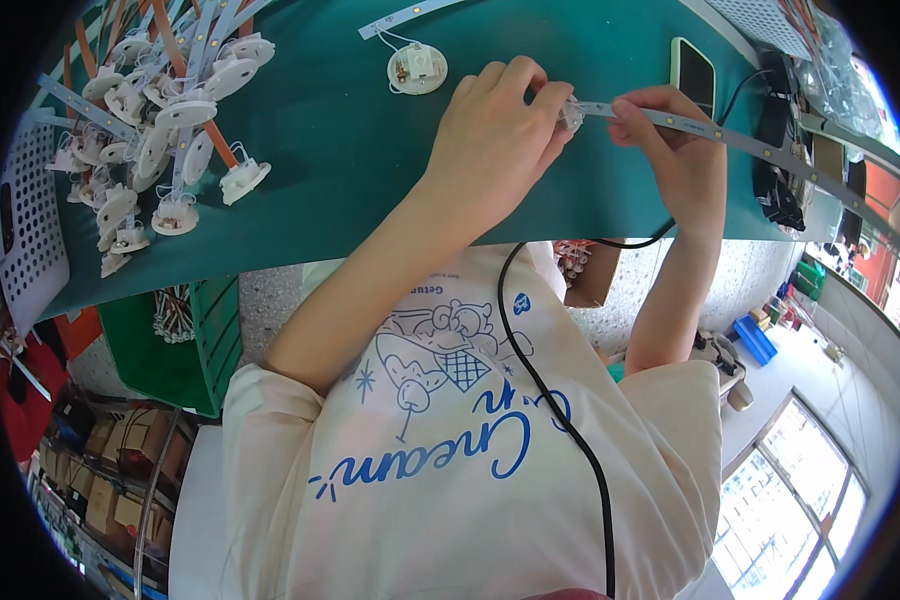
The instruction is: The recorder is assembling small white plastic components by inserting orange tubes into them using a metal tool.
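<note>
My left hand (498, 135) is closed, its thumb and fingers pinching a small whitish round part (571, 116) with thin wires; much of that part is hidden by the fingers. From it a long narrow LED strip (760, 152) runs off to the right. My right hand (678, 150) grips this strip between thumb and forefinger, a short way from the wired end. On the green mat beyond my left hand lies a white disc (417, 68) carrying a small circuit, wired to another LED strip (406, 17).
A heap of white discs (185, 113) on LED strips covers the mat's left side, beside a perforated white basket (32, 225). A phone (693, 75) and black cable (745, 95) lie at right. Below the table edge are a green crate (215, 345) and a cardboard box (596, 275).
</note>
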Available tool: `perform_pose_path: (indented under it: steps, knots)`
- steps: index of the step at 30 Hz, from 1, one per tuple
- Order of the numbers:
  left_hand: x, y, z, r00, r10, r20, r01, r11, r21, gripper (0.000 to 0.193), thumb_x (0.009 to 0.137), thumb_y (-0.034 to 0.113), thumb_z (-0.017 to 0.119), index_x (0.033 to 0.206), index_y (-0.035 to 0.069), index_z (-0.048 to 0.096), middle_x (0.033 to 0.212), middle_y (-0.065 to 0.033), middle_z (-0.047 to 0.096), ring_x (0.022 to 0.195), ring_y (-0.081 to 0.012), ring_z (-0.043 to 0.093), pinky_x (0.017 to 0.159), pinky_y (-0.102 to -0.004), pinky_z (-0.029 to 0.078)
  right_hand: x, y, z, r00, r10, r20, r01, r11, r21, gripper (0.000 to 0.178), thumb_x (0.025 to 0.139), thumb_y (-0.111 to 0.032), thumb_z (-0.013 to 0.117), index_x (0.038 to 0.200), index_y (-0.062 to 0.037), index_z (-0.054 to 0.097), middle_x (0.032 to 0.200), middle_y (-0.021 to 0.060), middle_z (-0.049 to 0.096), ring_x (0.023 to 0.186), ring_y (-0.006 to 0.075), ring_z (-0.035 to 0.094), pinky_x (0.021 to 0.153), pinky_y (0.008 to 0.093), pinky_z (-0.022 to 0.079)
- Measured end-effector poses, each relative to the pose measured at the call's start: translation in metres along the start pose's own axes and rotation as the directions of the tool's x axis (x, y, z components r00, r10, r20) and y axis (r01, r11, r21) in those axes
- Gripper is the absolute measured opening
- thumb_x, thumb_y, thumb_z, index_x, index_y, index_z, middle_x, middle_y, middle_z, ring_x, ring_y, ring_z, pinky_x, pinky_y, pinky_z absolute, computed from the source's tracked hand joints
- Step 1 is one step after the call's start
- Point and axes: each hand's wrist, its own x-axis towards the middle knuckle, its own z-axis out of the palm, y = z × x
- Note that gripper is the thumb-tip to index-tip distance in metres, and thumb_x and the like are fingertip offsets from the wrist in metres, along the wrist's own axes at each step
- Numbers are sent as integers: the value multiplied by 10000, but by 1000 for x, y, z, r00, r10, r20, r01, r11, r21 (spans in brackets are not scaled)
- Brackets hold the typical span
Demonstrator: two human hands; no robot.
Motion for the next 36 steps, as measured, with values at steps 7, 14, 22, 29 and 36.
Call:
perform_pose_path:
  steps: [7, 14, 22, 29, 36]
  knots:
    - [-1, 0, 2, 1000, 3, -17, -3, 1000, -11, 341, 796, 194, 731, 1112, 99, 642, 1021, -53, 557, 834, -213, 546, 749, -352, 450, 3, -5, -3, 999, 0, 44, 3, 998, -61, 167, 880, -118, 693, 925, 40, 661, 775, 74, 693, 717, 109, 684, 668, 213, 557]
    - [-1, 0, 2, 1000, 0, -9, 0, 1000, 2, 335, 799, 196, 729, 1108, 99, 643, 1024, -53, 559, 836, -211, 547, 744, -349, 446, 2, -9, -3, 999, -4, 42, 9, 992, -123, 167, 874, -124, 699, 921, 33, 663, 766, 69, 695, 718, 105, 689, 658, 204, 557]
    - [-1, 2, 2, 1000, -8, -12, 8, 1000, 9, 324, 806, 196, 723, 1104, 92, 653, 1027, -53, 562, 851, -211, 550, 755, -347, 444, -3, -12, 8, 997, -45, -63, 31, 979, -201, 137, 866, -118, 696, 899, 11, 664, 734, 64, 701, 700, 112, 700, 643, 212, 554]
    - [-1, 2, 3, 999, 13, -42, -13, 1000, -20, 261, 783, 159, 722, 1007, 41, 661, 947, -77, 552, 880, -221, 563, 759, -342, 431, -18, -22, 33, 944, -244, -220, 100, 852, -513, 106, 844, -122, 711, 857, -34, 654, 673, 54, 690, 645, 138, 705, 585, 220, 529]
    - [-1, 2, 6, 999, -28, -18, 27, 999, -30, 323, 800, 169, 715, 1102, 77, 648, 1012, -46, 566, 895, -218, 568, 770, -364, 450, -17, -28, 40, 947, -298, -124, 180, 807, -562, 97, 851, -122, 695, 848, -42, 640, 678, 69, 686, 659, 162, 710, 575, 248, 523]
